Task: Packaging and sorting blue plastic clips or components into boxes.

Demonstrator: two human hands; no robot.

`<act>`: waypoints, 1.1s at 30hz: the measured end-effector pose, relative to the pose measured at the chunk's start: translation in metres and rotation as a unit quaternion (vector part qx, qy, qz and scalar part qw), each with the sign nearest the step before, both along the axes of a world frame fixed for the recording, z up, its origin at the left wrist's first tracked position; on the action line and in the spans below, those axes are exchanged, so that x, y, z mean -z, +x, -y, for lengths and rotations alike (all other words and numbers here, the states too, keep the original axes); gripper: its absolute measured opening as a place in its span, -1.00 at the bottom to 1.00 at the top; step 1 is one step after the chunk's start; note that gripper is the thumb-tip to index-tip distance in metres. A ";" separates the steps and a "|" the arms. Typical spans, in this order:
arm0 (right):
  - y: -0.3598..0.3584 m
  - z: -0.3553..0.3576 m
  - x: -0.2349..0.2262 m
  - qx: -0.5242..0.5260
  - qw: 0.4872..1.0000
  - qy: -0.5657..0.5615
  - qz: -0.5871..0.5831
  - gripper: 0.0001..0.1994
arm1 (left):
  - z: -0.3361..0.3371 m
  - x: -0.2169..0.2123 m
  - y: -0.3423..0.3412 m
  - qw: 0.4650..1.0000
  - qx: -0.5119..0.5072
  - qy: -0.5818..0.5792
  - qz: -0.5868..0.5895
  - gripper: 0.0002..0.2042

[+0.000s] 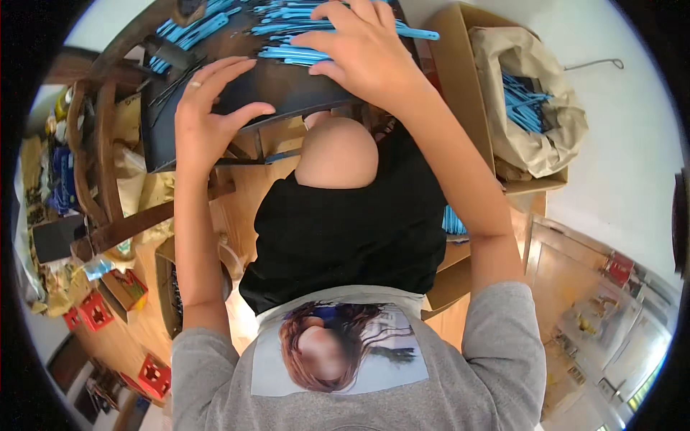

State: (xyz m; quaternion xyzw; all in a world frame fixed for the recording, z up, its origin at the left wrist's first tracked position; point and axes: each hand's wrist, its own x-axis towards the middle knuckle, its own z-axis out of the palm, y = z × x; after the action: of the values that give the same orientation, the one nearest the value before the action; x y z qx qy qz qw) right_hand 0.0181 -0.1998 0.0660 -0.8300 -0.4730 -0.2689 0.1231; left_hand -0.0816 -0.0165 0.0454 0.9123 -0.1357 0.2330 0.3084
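Slim blue plastic sticks with dark thin ends point(284, 54) lie in loose rows on a black tray-like worktop point(269, 90). My right hand point(366, 61) rests over these rows, thumb and fingers spread, the fingertips at the sticks. One stick pokes out to the right from behind that hand. My left hand point(205, 115) is at the near left part of the worktop, a ring on one finger. Its thumb and fingers are apart with nothing between them. Another heap of blue sticks point(205, 29) lies at the far left, beside a dark metal post point(172, 54) and several thin dark rods point(169, 93).
A cardboard box point(460, 93) lined with crumpled brown paper point(564, 133) stands at the right, blue sticks inside it. Dark wooden framing point(104, 151) bounds the left side. My bare knee point(338, 154) is just below the worktop. Red crates point(154, 373) stand on the floor.
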 end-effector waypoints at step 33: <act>0.115 -0.020 0.005 0.064 0.974 -0.106 -0.188 -0.21 | 0.146 -0.029 0.040 0.821 -0.263 -0.433 -0.264 -0.10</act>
State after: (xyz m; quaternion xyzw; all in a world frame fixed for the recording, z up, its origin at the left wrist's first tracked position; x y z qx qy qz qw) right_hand 0.1334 -0.1801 0.0605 -0.9026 -0.4131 -0.0632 0.1034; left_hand -0.0412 -0.1627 0.0743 0.7124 0.3113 0.0900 0.6225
